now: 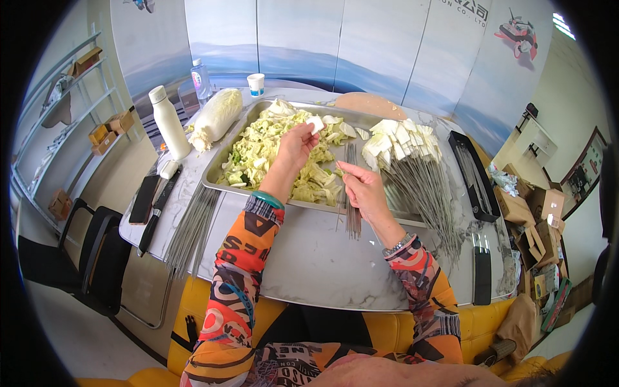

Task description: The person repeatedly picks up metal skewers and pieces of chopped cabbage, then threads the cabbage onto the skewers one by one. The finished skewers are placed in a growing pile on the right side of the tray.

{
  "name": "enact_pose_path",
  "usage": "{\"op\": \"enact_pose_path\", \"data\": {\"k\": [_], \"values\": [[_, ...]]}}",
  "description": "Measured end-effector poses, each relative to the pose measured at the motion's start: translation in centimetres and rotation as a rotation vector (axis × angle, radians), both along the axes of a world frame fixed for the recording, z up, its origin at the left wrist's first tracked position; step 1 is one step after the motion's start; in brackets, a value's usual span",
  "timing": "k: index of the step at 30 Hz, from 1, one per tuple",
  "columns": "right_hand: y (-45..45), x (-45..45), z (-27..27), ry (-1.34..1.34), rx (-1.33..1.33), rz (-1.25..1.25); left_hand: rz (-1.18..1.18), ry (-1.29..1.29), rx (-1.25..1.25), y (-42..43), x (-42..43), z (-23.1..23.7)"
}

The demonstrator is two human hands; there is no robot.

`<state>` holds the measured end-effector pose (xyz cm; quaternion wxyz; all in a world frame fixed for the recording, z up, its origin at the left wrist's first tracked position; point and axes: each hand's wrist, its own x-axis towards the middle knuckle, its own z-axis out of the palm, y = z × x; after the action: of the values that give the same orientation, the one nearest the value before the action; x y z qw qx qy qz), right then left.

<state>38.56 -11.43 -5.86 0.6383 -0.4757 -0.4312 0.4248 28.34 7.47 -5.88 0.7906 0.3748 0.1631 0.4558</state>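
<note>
My left hand pinches a white piece of cabbage stem above a steel tray. Beneath it lies a heap of torn cabbage leaves. My right hand has its index finger stretched towards the left, thumb tucked close under it. It hovers over a small bundle of thin skewers lying across the tray's front rim; whether one is between the fingers I cannot tell. On the tray's right, cut cabbage pieces are threaded on many thin skewers, whose bare ends fan towards me.
A whole napa cabbage, a white bottle and a paper cup stand or lie beyond the tray. At left are a knife, a phone and more skewers. A black box sits right.
</note>
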Motion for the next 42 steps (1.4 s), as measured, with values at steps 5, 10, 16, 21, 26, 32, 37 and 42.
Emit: {"op": "enact_pose_path", "data": {"k": [5, 10, 16, 21, 26, 32, 37, 42], "values": [[0.0, 0.1, 0.0, -0.011, -0.003, -0.017, -0.021, 0.017, 0.031, -0.7, 0.1, 0.3], [0.2, 0.0, -0.3, -0.018, -0.006, -0.044, -0.041, 0.034, 0.063, -0.6, 0.4, 0.0], [-0.1, 0.2, 0.1, -0.141, 0.001, -0.046, -0.074, 0.046, 0.101, -0.7, 0.4, -0.1], [-0.2, 0.5, 0.7, -0.379, 0.0, -0.12, -0.097, 0.017, 0.094, -0.4, 0.5, -0.2], [-1.8, 0.5, 2.6, -0.574, -0.043, -0.149, -0.09, 0.05, 0.093, -0.5, -0.1, -0.1], [-4.2, 1.2, 2.0, -0.855, -0.027, -0.279, -0.049, 0.022, 0.064, 0.8, 0.2, -1.3], [-6.0, 1.3, 1.5, -1.056, 0.038, -0.358, 0.015, 0.02, 0.027, 0.9, 0.4, -1.6], [-6.8, 1.4, 0.6, -1.145, 0.203, -0.478, -0.027, 0.065, 0.085, -0.3, 0.7, -0.9]]}}
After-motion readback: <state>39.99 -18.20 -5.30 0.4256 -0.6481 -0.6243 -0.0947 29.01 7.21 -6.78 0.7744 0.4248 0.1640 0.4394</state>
